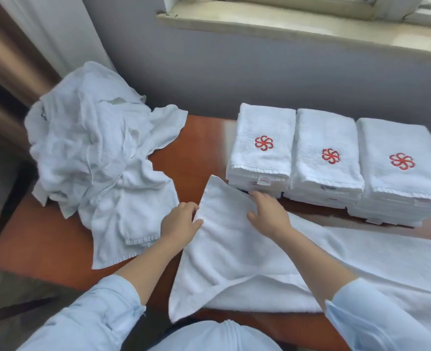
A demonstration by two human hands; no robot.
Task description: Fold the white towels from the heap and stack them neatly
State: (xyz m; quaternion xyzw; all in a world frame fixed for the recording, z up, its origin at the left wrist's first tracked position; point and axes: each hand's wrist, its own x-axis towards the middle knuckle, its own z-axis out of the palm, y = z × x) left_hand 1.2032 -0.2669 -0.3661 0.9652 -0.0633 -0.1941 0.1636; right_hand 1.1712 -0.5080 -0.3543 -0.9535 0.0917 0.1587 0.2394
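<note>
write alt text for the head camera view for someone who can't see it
A person's left hand holds the edge of a white towel spread on a reddish table, right hand at its far edge. A crumpled heap of towels lies left; three folded stacks with red emblems stand behind.

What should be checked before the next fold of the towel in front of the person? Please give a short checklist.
1. The left hand pinches the left edge of the towel: ok.
2. The right hand grips the far edge: cannot tell.
3. The towel lies flat: not ok, its near corner hangs over the table.
4. The towel is clear of the heap: ok.
5. The three stacks are tidy: ok.
</note>
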